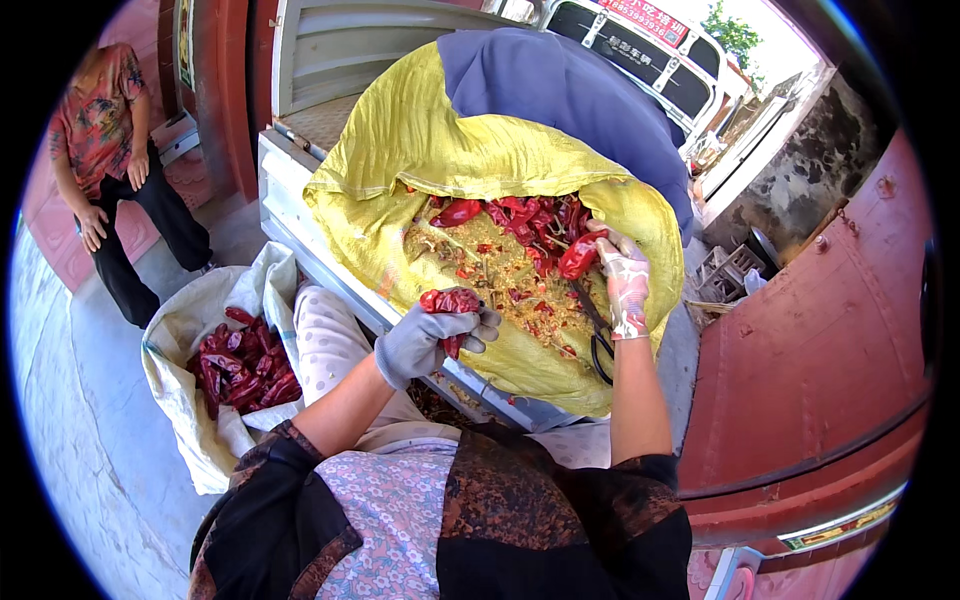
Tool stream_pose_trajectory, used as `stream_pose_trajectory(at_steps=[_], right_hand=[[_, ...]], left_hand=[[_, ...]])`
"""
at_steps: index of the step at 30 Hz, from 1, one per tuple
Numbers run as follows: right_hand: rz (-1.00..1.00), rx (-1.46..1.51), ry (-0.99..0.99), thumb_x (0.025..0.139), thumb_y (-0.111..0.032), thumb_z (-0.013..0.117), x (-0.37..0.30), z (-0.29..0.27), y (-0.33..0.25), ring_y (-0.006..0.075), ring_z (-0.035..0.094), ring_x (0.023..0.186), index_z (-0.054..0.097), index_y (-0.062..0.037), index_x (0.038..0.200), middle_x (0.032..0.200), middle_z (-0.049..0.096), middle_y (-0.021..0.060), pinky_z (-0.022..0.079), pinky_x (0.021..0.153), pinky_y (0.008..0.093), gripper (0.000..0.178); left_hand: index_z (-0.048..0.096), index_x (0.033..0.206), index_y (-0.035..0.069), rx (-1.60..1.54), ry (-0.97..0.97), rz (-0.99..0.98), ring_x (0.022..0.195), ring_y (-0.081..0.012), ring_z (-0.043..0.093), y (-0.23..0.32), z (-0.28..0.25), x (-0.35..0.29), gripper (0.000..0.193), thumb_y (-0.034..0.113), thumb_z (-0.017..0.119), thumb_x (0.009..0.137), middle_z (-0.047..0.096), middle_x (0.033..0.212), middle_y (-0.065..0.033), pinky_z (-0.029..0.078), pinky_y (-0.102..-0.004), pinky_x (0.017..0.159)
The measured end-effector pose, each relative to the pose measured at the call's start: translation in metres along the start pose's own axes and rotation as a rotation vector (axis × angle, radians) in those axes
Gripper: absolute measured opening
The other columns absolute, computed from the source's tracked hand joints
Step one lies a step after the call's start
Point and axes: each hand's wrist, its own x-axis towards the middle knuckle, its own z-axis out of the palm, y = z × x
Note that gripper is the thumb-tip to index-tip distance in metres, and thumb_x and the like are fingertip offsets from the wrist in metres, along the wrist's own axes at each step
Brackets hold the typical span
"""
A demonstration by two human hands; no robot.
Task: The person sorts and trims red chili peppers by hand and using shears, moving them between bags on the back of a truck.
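Note:
My left hand (437, 335), in a grey glove, is closed around several dried red chili peppers (452, 301) at the near edge of the yellow woven sack (390, 130). Over the sack's right side, my right hand (622, 272), in a pink and white patterned glove, pinches a dried red chili pepper (578, 257). Beside and below that hand is a pair of scissors (600, 345) with black handles; I cannot tell whether the hand also holds it. A heap of dried chilies (525, 215) lies on the opened sack, among yellowish seeds and bits (470, 270).
At my left stands a white woven sack (185, 425) with many dried chilies in it. The yellow sack lies on a truck bed (290, 190), with dark blue cloth (560, 75) behind. A seated person (105, 150) is at the far left. A red metal door (800, 340) stands right.

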Motion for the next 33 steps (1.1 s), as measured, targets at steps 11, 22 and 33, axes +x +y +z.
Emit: stream_pose_trajectory(at_steps=[11, 22, 33], right_hand=[[-0.26, 0.016, 0.037, 0.079, -0.008, 0.062, -0.077, 0.028, -0.075, 0.0103, 0.058, 0.063, 0.063, -0.009, 0.106, 0.09, 0.064, 0.0014, 0.046, 0.052, 0.0234, 0.027], [-0.915, -0.801, -0.401, 0.07, -0.017, 0.068, -0.139, 0.052, -0.096, 0.0136, 0.058, 0.074, 0.066, -0.0231, 0.099, 0.089, 0.059, -0.0049, 0.049, 0.058, 0.027, 0.03], [-0.134, -0.224, -0.11, 0.07, -0.005, 0.072, -0.121, 0.042, -0.094, 0.0165, 0.06, 0.083, 0.063, -0.0073, 0.105, 0.098, 0.063, 0.0089, 0.049, 0.07, 0.0276, 0.036]], left_hand=[[0.055, 0.113, 0.0, -0.167, -0.1, -0.164, 0.114, -0.0281, 0.053, -0.003, 0.016, 0.014, 0.032, 0.023, 0.05, 0.092, 0.052, 0.125, -0.019, 0.05, -0.0325, 0.082], [0.056, 0.11, 0.0, -0.239, 0.017, -0.192, 0.087, -0.0192, 0.063, 0.0, 0.033, 0.016, 0.023, 0.012, 0.053, 0.09, 0.064, 0.101, -0.0105, 0.052, -0.0327, 0.076], [0.05, 0.119, 0.0, 0.575, -0.265, 0.313, 0.093, -0.018, 0.06, -0.014, 0.005, 0.031, 0.042, 0.001, 0.063, 0.079, 0.062, 0.101, -0.0076, 0.048, -0.0322, 0.083]])
